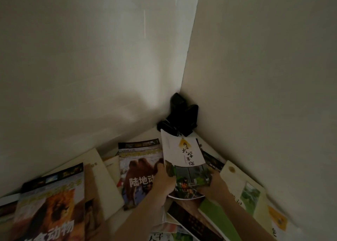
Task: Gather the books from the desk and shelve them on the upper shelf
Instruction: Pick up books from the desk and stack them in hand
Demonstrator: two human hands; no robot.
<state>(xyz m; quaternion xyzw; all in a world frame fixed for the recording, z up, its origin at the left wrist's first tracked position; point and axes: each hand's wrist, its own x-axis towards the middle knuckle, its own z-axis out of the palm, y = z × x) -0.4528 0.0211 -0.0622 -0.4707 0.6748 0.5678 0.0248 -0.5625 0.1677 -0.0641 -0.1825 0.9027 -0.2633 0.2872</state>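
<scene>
White-covered book [183,154], black calligraphy on top and a green photo below, is gripped at its lower edge by both hands. Left hand [162,179] is closed on the lower-left corner, right hand [215,185] closed on the lower-right; the cover bows upward between them.

Head view only. Progress is judged early: only this one book is held, and no upper shelf is seen in frame, so nothing can be confirmed as shelved. The rest is still spread flat on the desk [116,217].

Just left of the left hand: camel book [138,169]. Further left, past the left forearm: cream book [102,178], then lion book [49,204]. Right of the right hand: pale yellow book [246,188]. Under and below the hands: dark patterned book [191,220] and green-edged book [211,211], overlapped.

Beyond the held book, wedged in the wall corner: black object [179,116], type cannot be told. It is touched or nearly touched by the book's top edge. Walls close in on both sides, so lift-out room is judged tight.
</scene>
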